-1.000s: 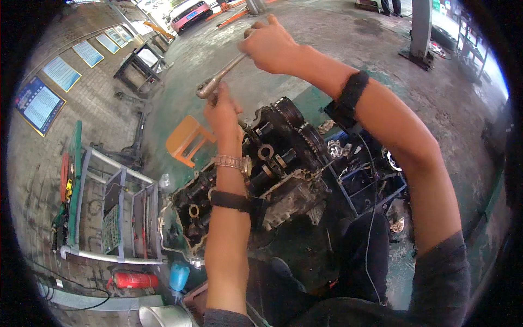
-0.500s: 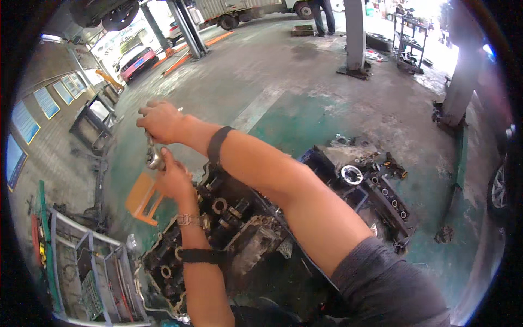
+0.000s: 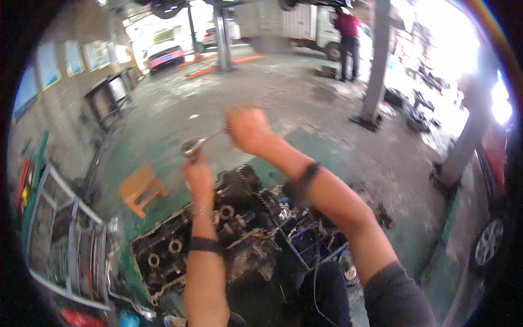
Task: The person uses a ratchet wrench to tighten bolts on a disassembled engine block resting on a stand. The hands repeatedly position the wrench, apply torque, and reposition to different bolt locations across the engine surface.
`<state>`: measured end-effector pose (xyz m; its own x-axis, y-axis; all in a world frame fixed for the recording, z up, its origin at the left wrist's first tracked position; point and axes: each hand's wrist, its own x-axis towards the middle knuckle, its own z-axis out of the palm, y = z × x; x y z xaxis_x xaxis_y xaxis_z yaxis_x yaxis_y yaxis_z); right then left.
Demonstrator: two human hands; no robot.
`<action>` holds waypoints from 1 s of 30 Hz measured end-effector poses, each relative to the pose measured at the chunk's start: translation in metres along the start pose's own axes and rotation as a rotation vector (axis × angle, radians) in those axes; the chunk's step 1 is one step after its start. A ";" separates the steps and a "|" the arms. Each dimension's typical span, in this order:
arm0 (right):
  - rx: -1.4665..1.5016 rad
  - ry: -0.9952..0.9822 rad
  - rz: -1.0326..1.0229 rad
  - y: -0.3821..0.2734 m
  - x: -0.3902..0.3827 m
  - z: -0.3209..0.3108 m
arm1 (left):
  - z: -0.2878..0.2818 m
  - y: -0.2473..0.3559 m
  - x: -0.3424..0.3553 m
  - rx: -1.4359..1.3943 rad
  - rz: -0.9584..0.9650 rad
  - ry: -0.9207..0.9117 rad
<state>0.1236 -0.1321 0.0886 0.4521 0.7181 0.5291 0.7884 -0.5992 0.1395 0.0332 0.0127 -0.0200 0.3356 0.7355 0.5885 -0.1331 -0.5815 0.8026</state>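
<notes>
A shiny ratchet wrench (image 3: 194,145) is raised above a dark, greasy engine block (image 3: 163,252). My right hand (image 3: 248,128), blurred by motion, is closed round the end of its handle. Just below the wrench's round head, my left hand (image 3: 199,175) grips it with curled fingers. Anything further down inside or under the left hand is hidden. The block lies beneath my left forearm, its pale ring-shaped openings and rough edge showing. Black bands circle both forearms.
A small wooden stool (image 3: 143,185) stands left of the block. Engine parts and a blue-edged tray (image 3: 298,256) lie on its right. A metal rack (image 3: 68,240) is at lower left. Grey lift posts (image 3: 376,71) rise further off, and a person (image 3: 347,43) stands near a truck.
My right hand has swung to the right with the wrench handle, which now points right. The left hand stays at the wrench head. My view has tilted up and shifted.
</notes>
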 end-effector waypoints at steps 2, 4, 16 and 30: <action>0.043 0.203 -0.056 0.005 -0.036 -0.021 | 0.003 0.000 -0.003 0.135 0.205 0.062; 0.164 0.172 -0.061 0.003 -0.068 -0.045 | 0.003 0.008 -0.007 0.151 0.131 0.018; 0.216 0.131 -0.496 -0.106 -0.168 -0.105 | 0.005 0.007 -0.009 0.134 0.380 -0.021; 0.202 -0.006 -0.224 -0.016 -0.141 -0.104 | 0.000 0.015 -0.012 0.086 0.298 -0.132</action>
<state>0.0036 -0.2609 0.0987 0.2600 0.8266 0.4991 0.9355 -0.3437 0.0820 0.0271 -0.0048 -0.0148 0.4124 0.4804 0.7741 -0.1664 -0.7957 0.5824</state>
